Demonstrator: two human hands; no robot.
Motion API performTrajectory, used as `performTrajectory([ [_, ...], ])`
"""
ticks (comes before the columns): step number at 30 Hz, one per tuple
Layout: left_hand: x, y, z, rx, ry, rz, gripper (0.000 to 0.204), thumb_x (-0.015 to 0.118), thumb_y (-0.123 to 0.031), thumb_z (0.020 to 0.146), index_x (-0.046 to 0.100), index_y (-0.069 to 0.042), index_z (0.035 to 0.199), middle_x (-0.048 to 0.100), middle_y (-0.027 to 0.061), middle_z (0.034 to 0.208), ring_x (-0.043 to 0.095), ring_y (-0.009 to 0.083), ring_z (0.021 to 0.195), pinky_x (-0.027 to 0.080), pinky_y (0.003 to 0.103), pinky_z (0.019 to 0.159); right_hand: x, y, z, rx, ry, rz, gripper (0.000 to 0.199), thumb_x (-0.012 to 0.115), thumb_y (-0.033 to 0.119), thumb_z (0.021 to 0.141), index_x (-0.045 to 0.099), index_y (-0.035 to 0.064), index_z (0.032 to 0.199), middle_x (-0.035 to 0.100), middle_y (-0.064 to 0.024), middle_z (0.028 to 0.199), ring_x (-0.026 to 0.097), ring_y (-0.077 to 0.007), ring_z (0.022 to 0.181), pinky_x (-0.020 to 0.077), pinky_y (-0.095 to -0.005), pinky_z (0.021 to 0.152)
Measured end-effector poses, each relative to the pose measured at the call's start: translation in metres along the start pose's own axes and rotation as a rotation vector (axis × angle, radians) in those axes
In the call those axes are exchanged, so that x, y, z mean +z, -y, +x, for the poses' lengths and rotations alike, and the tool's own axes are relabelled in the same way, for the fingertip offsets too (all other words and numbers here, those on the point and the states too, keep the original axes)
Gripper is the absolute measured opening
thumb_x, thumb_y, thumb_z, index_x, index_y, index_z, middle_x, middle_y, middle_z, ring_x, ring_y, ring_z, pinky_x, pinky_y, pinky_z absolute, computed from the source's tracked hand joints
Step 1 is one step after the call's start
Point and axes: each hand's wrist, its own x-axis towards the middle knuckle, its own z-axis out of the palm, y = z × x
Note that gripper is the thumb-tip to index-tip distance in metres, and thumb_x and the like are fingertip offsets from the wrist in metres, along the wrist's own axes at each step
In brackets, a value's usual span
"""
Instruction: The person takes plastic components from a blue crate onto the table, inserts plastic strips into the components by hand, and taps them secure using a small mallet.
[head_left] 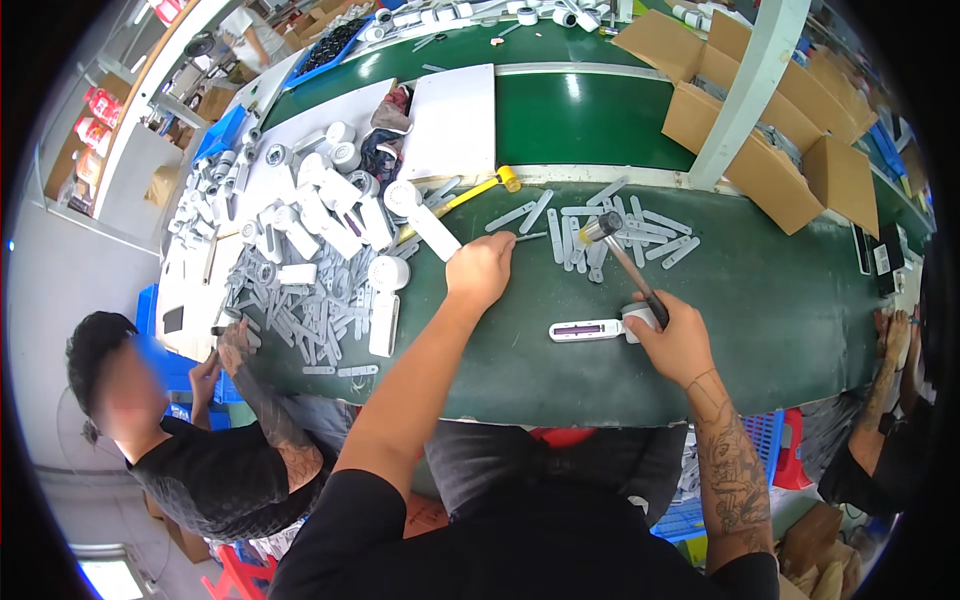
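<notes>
My right hand (672, 338) is closed round the handle of a hammer (602, 228), whose head stands up over the green bench. Under that hand lies a white device (587, 330) with a round end and a dark purple strip; the hand partly covers the round end. My left hand (480, 270) is a fist, and a thin metal rod (532, 236) sticks out at its right; the rest of it is hidden. A similar white device (432, 228) reaches to the left fist; whether it is held, I cannot tell. Beyond the hammer, several grey strip-shaped pieces (655, 238) lie scattered.
On the left are piles of white devices (325, 190) and grey strips (310, 310). A yellow mallet (508, 179) lies behind my left hand. Open cardboard boxes (735, 150) stand by a white post (750, 90) at back right. Co-workers sit left (200, 440) and right (865, 450).
</notes>
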Motion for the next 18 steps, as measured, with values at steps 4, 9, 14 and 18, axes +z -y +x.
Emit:
performTrajectory([
  [4, -0.023, -0.011, -0.026, -0.179, 0.05, -0.528, 0.018, 0.067, -0.021, 0.11, 0.076, -0.006, 0.111, 0.081, 0.0141, 0.096, 0.08, 0.0258, 0.078, 0.062, 0.035, 0.072, -0.002, -0.008, 0.002, -0.016, -0.043, -0.021, 0.034, 0.085, 0.027, 0.089, 0.079, 0.0055, 0.115, 0.073, -0.0169, 0.078, 0.071, -0.0357, 0.07, 0.0563, -0.043, 0.07],
  [9, -0.053, -0.086, -0.059, -0.209, 0.077, -0.808, 0.012, 0.07, -0.002, 0.106, 0.072, 0.001, 0.117, 0.083, 0.0124, 0.108, 0.078, 0.0152, 0.087, 0.062, 0.03, 0.081, 0.003, -0.002, 0.009, 0.04, 0.022, -0.013, 0.035, 0.085, 0.032, 0.09, 0.08, 0.0095, 0.116, 0.073, -0.0162, 0.079, 0.072, -0.0365, 0.073, 0.0562, -0.0434, 0.07],
  [14, -0.03, -0.11, -0.062, 0.332, 0.041, -0.525, 0.021, 0.078, -0.001, 0.09, 0.077, -0.002, 0.111, 0.08, 0.0137, 0.104, 0.07, 0.0333, 0.085, 0.059, 0.043, 0.077, 0.005, -0.002, 0.005, 0.025, -0.006, -0.012, 0.034, 0.085, 0.032, 0.09, 0.078, 0.0088, 0.115, 0.076, -0.0165, 0.086, 0.074, -0.0378, 0.078, 0.0576, -0.0454, 0.072],
  [18, -0.013, -0.117, -0.063, 0.358, 0.011, -0.442, 0.014, 0.082, -0.006, 0.091, 0.081, -0.003, 0.104, 0.08, 0.0102, 0.105, 0.07, 0.0324, 0.082, 0.059, 0.041, 0.078, 0.006, -0.002, 0.004, 0.044, -0.001, -0.011, 0.034, 0.085, 0.032, 0.09, 0.078, 0.009, 0.115, 0.078, -0.0185, 0.092, 0.076, -0.0401, 0.085, 0.0594, -0.0465, 0.076],
])
